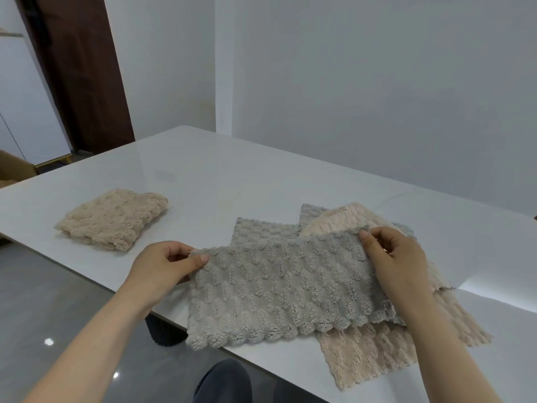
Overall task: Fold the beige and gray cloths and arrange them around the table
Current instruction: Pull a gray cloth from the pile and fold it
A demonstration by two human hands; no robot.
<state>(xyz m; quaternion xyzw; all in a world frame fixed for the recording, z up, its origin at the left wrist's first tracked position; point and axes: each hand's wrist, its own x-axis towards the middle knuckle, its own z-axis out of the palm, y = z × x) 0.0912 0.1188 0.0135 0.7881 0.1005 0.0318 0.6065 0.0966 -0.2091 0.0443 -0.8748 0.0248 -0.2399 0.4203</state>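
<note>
Left hand (pixel 162 264) pinches left top corner of gray cloth (pixel 279 289); right hand (pixel 396 257) pinches right top corner. Cloth at near table (pixel 232 175) edge, over unfolded beige cloth (pixel 363 347). Folded beige cloth (pixel 114 218) far left.

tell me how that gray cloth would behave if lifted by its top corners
Probably floppy: the gray cloth sags between the left hand and right hand, which pinch its top corners. Likely light, since fingertip pinches seem to raise that edge. Its fluffy pile may drag rather than slide on the glossy table.
</note>
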